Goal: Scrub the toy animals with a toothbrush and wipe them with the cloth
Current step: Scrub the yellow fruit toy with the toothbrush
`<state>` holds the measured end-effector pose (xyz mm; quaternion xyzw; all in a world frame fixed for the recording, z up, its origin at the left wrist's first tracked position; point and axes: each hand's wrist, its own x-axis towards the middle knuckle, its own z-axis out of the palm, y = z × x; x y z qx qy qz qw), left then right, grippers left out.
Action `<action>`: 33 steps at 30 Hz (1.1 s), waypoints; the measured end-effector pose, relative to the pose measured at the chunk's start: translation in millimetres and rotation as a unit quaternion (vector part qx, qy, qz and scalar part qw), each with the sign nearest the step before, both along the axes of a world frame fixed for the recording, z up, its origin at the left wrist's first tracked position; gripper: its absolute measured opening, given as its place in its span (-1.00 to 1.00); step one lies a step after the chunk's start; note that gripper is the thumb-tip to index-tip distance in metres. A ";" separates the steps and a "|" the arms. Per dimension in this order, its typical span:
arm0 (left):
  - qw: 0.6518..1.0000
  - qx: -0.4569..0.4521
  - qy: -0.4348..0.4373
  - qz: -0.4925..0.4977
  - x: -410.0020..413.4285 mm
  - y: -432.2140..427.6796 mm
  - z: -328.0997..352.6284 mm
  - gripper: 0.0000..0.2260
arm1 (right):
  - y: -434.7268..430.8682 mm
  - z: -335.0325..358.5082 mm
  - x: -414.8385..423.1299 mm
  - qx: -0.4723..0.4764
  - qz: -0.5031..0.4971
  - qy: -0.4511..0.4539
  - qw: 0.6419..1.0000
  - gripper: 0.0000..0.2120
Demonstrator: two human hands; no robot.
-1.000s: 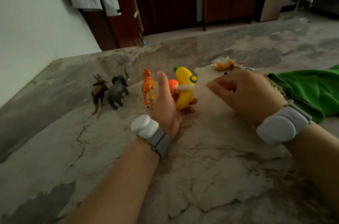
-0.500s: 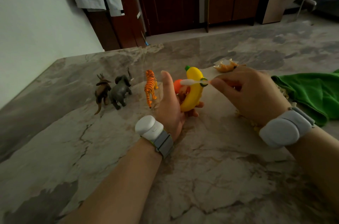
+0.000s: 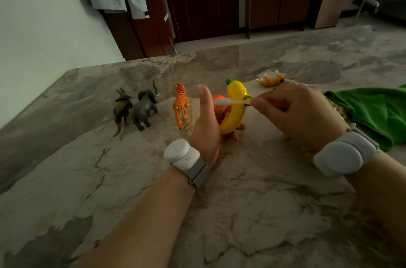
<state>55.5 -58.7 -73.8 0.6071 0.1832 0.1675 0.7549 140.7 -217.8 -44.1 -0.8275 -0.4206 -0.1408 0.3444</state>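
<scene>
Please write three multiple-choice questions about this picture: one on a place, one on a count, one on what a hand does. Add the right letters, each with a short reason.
1. Where does the green cloth lie?
A. on the table, right of the right hand
B. on the floor
C. on a chair

2. How many toy animals stand in a row left of the left hand?
A. two
B. three
C. five

3. What does the right hand do?
A. lies flat
B. grips the toothbrush
C. points upward

1 A: the cloth rests on the marble top at the right edge.
2 B: horned animal, elephant, tiger.
3 B: its fingers pinch the handle.
</scene>
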 end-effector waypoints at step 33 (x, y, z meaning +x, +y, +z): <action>0.993 -0.099 0.018 0.054 -4.3 3.0 9.6 -0.58 | -3.4 0.3 5.6 0.030 -0.082 0.021 0.996 -0.60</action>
